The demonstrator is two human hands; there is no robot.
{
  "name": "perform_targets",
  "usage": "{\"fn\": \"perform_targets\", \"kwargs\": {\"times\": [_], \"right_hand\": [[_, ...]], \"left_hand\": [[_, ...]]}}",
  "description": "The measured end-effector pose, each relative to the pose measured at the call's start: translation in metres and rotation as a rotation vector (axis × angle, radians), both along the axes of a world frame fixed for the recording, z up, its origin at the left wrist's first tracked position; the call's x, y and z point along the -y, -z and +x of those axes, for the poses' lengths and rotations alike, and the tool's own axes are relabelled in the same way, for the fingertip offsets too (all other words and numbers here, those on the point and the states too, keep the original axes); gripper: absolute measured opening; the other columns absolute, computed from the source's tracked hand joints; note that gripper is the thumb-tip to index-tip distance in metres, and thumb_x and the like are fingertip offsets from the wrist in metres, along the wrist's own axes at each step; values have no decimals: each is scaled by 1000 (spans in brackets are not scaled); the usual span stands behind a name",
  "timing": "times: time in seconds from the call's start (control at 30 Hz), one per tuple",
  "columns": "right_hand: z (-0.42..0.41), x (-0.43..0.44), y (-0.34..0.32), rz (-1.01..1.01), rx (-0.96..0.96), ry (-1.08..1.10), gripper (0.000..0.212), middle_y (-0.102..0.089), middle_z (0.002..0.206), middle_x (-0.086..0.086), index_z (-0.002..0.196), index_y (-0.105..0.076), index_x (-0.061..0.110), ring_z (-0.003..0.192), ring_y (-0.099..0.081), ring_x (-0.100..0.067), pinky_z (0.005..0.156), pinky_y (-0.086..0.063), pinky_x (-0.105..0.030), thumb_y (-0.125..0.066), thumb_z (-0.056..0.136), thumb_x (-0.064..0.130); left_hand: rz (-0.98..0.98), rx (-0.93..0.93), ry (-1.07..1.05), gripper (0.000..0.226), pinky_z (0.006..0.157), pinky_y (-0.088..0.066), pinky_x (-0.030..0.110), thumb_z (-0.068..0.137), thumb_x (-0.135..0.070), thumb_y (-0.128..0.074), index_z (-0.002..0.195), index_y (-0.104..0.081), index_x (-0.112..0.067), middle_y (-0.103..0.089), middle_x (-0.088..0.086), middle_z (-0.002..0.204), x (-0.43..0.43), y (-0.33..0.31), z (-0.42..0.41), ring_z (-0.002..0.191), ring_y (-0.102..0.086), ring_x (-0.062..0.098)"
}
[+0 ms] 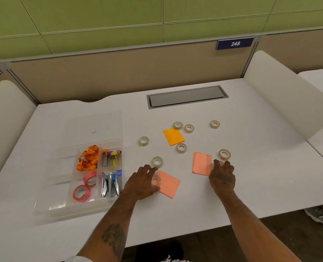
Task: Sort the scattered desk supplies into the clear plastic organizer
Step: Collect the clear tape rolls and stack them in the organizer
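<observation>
Your left hand [141, 183] cups, fingers spread, the clear tape roll [156, 181] lying flat just right of the organizer [49, 207]; right hand's [222, 176] grasp: cannot tell.

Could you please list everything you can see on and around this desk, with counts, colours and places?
Clear tape rolls: at least eight, loose on the desk; two at the hands.
Sticky note pads: one orange, two salmon, mid-desk.
Clear organizer: one, on the left.
Orange ribbon: a bundle, in the organizer.
Red tape rolls: two, in the organizer.
Staplers: two or three, front compartment.
Small items: behind the staplers, unclear.
Grey cable hatch: one, at the back.
Sign 248: blue, on the partition.
Left hand: on a roll.
Right hand: reaching a roll.
</observation>
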State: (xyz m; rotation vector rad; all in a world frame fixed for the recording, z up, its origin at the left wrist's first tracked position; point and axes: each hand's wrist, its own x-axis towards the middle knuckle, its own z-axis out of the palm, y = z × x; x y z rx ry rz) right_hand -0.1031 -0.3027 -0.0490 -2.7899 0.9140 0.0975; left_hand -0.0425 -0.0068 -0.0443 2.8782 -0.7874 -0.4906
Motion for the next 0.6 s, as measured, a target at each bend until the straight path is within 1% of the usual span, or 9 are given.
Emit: {"fn": "perform_targets", "kwargs": {"times": [0.1, 0.2, 0.27, 0.33, 0.4, 0.47, 0.53, 0.6], "right_hand": [[-4, 4, 2, -15, -10, -5, 46, -43, 127, -17, 139, -41, 17, 112, -44, -34, 83, -47, -39, -40, 93, 14], [-7, 8, 1, 16, -5, 37, 46, -43, 125, -15, 140, -40, 21, 112, -43, -32, 85, -46, -38, -38, 94, 19], [-7, 11, -2, 70, 8, 81, 45, -43, 121, -13, 135, -45, 22, 114, -42, -32, 86, -45, -37, -43, 90, 19], [-8, 14, -1, 96, 12, 93, 40, -44, 117, -12, 128, -49, 20, 113, -43, -31, 87, -45, -37, -46, 88, 20], [-10, 16, -1, 126, 15, 104, 38, -47, 114, -11, 124, -48, 17, 112, -46, -30, 89, -45, -37, -47, 87, 23], [-11, 16, -1, 135, 33, 116, 44, -49, 112, -10, 126, -46, 15, 111, -49, -30, 88, -45, -36, -53, 84, 28], [-10, 13, -4, 140, 111, 122, 54, -49, 110, -9, 129, -44, 17, 107, -51, -29, 85, -46, -36, -59, 80, 33], [-3, 8, -11, 156, 197, 97, 58, -47, 114, -11, 131, -43, 19, 105, -51, -32, 83, -47, -38, -61, 79, 35]], "left_hand": [[20, -28, 29, 83, 100, -43, 41, 84, -53, -60, 152, -21, -26, -27, 3, 152, 0, 0, -2, 132, -36, 24], [41, -27, 58, 82, 101, -44, 41, 86, -48, -60, 153, -18, -28, -27, 4, 152, 1, 0, -3, 133, -36, 24], [57, -30, 69, 80, 101, -44, 41, 87, -47, -59, 153, -18, -30, -28, 4, 151, 2, -1, -3, 133, -36, 24], [71, -33, 76, 77, 101, -44, 41, 89, -46, -58, 153, -19, -31, -30, 4, 149, 4, -2, -3, 132, -37, 23], [74, -35, 78, 71, 99, -45, 41, 91, -45, -57, 152, -23, -30, -33, 4, 145, 5, -2, -4, 129, -39, 23], [63, -45, 67, 65, 97, -46, 40, 92, -43, -57, 149, -31, -28, -37, 4, 141, 6, -3, -4, 126, -43, 24], [49, -51, 61, 60, 95, -46, 40, 91, -42, -58, 145, -36, -25, -40, 5, 138, 7, -5, -2, 123, -46, 24], [1, -52, 33, 60, 94, -47, 41, 90, -43, -60, 142, -39, -23, -41, 4, 137, 8, -9, -1, 122, -47, 24]]}}
